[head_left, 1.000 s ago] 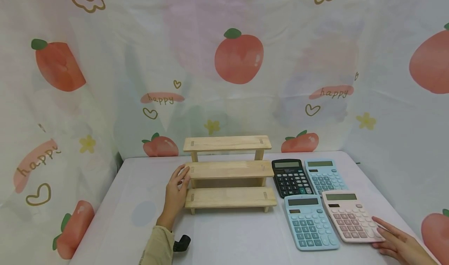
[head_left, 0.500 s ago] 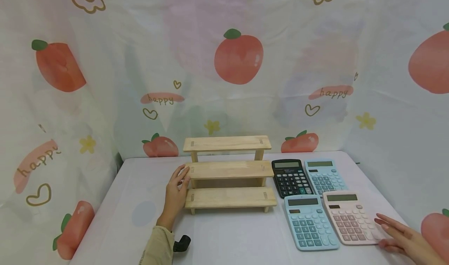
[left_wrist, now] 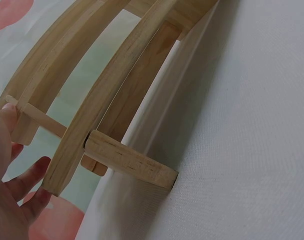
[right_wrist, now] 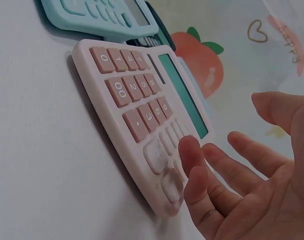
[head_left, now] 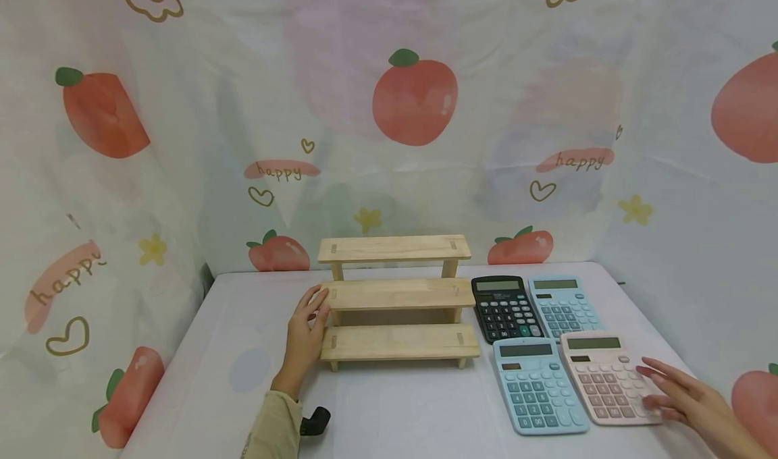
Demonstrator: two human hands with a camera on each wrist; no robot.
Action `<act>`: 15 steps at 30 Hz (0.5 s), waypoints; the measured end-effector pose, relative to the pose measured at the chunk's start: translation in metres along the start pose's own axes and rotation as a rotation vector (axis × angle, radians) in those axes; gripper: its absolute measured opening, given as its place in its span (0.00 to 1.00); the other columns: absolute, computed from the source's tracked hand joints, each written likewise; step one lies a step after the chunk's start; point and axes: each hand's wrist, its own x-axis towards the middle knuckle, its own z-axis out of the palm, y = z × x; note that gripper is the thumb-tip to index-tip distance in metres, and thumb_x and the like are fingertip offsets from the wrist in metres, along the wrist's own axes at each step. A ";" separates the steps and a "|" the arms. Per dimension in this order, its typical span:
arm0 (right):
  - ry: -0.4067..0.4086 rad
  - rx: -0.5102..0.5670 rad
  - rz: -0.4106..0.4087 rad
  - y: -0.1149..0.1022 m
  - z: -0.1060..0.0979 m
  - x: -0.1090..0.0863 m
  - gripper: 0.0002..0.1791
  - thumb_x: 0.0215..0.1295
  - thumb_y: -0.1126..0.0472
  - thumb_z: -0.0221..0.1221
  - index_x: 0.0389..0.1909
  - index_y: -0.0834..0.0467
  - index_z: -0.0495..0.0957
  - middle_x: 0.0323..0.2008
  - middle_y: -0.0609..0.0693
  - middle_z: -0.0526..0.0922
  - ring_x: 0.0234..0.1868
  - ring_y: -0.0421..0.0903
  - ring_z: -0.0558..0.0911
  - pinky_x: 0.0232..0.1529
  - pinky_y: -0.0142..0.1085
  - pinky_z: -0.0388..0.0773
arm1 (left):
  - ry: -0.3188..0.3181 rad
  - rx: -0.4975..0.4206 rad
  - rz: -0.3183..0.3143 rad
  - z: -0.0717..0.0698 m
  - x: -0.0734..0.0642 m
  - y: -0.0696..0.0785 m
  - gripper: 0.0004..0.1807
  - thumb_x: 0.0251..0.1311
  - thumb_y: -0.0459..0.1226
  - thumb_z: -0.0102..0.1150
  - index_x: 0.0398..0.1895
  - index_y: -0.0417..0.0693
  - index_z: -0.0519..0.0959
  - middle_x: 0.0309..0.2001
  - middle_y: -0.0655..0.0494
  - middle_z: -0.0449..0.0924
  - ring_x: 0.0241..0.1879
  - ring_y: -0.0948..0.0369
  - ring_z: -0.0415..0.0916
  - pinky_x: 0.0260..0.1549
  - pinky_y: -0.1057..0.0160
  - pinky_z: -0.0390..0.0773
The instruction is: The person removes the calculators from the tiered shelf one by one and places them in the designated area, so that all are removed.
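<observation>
A three-tier wooden display stand [head_left: 398, 293] stands on the table. My left hand [head_left: 306, 334] rests against its left end, with fingers at the middle board. In the left wrist view, the fingertips [left_wrist: 40, 165] lie near the ends of the wooden boards [left_wrist: 109, 92], loosely bent rather than wrapped round them. A pink calculator [head_left: 608, 378] lies flat at the front right. Over its right edge hovers my right hand [head_left: 693, 401], fingers spread and holding nothing. The right wrist view has the fingers [right_wrist: 237, 175] beside the pale keys [right_wrist: 172, 186]; whether they touch is unclear.
Left of the pink calculator lies a blue calculator [head_left: 539, 386]. Behind are a black calculator [head_left: 506, 308] and another blue one [head_left: 564, 307], close to the stand's right side. A black curved object [head_left: 316, 422] sits beside the left sleeve [head_left: 273, 425]. Printed cloth [head_left: 340, 196] walls the table.
My right hand drew slightly away to the right, then came back over the pink calculator's right edge. The pink calculator has shifted slightly. My left hand and the stand stay put.
</observation>
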 end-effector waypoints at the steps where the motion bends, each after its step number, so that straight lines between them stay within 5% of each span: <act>1: 0.005 0.012 -0.006 -0.001 0.001 0.000 0.44 0.79 0.35 0.36 0.82 0.57 0.36 0.41 0.08 0.63 0.41 0.27 0.81 0.43 0.26 0.81 | 0.001 0.002 0.002 0.000 0.000 0.000 0.22 0.73 0.39 0.56 0.66 0.40 0.76 0.71 0.42 0.70 0.69 0.45 0.71 0.52 0.45 0.80; 5: 0.022 0.019 -0.031 -0.007 0.005 -0.001 0.43 0.79 0.35 0.36 0.82 0.57 0.37 0.39 0.05 0.58 0.40 0.26 0.81 0.42 0.25 0.81 | 0.011 0.009 0.009 0.001 -0.001 0.000 0.22 0.72 0.39 0.57 0.66 0.40 0.77 0.71 0.44 0.71 0.68 0.45 0.72 0.50 0.47 0.81; 15: 0.083 0.074 -0.128 -0.021 0.021 0.003 0.40 0.80 0.38 0.40 0.82 0.56 0.45 0.41 0.09 0.67 0.41 0.28 0.84 0.42 0.25 0.82 | 0.022 0.002 0.015 0.000 0.000 -0.001 0.21 0.72 0.39 0.57 0.65 0.41 0.78 0.70 0.43 0.72 0.67 0.47 0.73 0.49 0.49 0.81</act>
